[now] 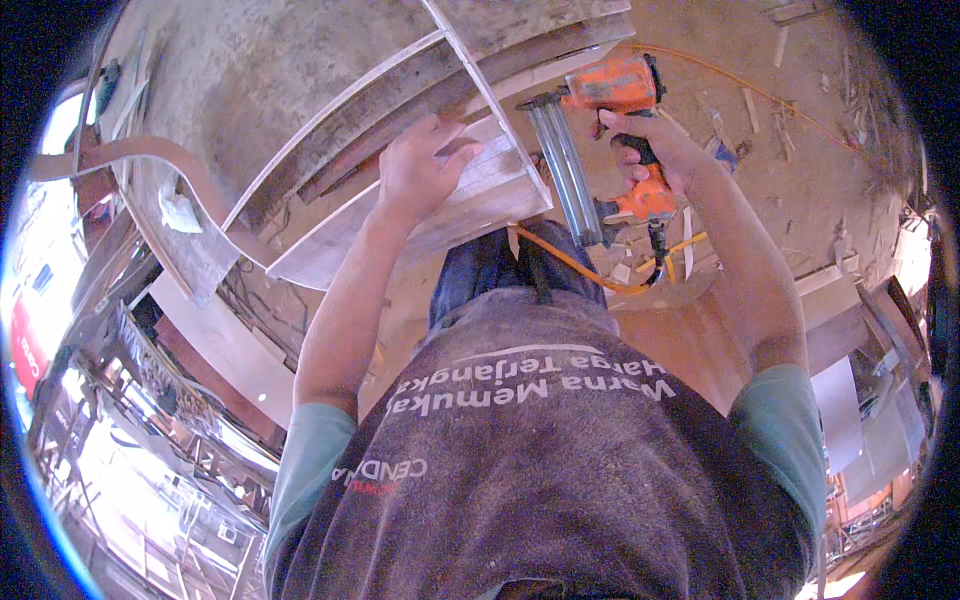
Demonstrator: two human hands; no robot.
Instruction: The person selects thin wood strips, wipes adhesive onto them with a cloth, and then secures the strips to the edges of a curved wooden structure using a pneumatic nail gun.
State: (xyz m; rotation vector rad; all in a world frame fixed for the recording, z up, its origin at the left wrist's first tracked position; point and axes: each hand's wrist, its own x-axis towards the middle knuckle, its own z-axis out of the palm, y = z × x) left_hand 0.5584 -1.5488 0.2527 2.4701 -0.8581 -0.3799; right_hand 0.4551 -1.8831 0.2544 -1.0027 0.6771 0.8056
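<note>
My right hand (665,150) is wrapped round the grip of an orange nail gun (615,85), whose long grey magazine (565,170) points down toward my lap. The nose of the gun is close to the thin upright strip (490,95) of a wooden frame. My left hand (425,170) is closed over the far edge of a pale wooden board (400,225) in that frame, thumb toward the strip. Its fingertips are partly hidden behind the board. A yellow-orange air hose (575,265) runs from the gun's handle past my legs.
A wavy wooden strip (185,165) extends to the left. Curved boards (390,125) of the frame stretch across the far side. Wood scraps (750,110) and an orange hose (720,75) lie on the dusty floor at right. Flat panels (215,330) lean at lower left.
</note>
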